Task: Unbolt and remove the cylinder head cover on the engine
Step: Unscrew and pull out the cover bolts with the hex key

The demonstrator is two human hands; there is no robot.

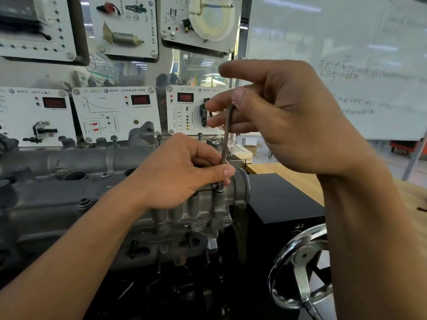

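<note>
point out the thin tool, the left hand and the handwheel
thin tool [227, 135], head view, bare middle of its shaft
left hand [182, 172], head view, back of the hand
handwheel [303, 255], head view, its hub, lower right

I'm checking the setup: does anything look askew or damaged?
Nothing looks damaged. Bolts along the cover's far edge stand proud, likely loosened; the thin tool, pinched by left hand and right hand, leans slightly.
</note>
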